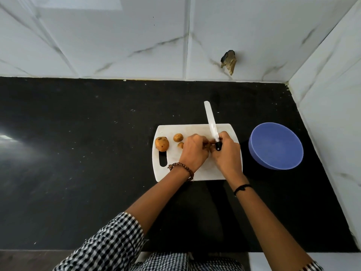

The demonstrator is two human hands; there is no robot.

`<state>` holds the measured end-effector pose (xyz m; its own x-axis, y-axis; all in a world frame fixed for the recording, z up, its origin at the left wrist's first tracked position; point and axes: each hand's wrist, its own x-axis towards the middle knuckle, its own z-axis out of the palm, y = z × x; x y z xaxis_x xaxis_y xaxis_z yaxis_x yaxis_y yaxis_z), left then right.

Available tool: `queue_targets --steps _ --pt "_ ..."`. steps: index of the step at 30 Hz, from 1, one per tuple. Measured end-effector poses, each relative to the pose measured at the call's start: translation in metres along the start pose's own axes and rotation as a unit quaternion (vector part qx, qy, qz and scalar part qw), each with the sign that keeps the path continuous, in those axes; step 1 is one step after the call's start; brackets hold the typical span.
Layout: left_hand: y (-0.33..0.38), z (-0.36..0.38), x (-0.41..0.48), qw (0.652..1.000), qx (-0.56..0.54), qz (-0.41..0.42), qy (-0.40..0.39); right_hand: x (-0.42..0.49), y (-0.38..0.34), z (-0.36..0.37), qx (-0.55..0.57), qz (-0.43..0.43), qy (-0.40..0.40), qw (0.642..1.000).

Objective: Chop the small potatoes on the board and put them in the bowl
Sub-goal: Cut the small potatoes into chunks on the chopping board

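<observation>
View: single wide-angle head-worn camera.
Facing: forward and steeply down at the black tabletop (78,153), whose far edge and far right corner meet the tiled wall (117,36).
Nearness: close above; left hand (192,151) and right hand (226,153) sit mid-frame, with the near edge at the bottom.

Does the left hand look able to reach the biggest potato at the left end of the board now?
Probably yes: the biggest potato lies uncovered just left of the left hand, with only a small potato between; it must first release the held potato.
</observation>
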<state>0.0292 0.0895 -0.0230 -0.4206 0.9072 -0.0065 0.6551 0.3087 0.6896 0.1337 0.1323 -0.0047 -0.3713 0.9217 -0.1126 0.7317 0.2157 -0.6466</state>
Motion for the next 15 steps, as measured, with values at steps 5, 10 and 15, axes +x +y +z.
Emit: queue_targets --steps 5,10,15 --pt "0.028 0.007 0.016 0.999 -0.041 0.005 -0.028 0.011 0.008 -0.023 -0.03 0.017 0.039 0.999" --pt "0.047 0.016 0.02 0.996 -0.062 -0.01 -0.059 0.019 0.02 -0.03 -0.065 0.048 0.04 0.996" --pt "0.041 0.018 0.014 0.995 -0.079 -0.02 -0.066 0.013 0.018 -0.026 -0.088 0.041 0.026 0.995"
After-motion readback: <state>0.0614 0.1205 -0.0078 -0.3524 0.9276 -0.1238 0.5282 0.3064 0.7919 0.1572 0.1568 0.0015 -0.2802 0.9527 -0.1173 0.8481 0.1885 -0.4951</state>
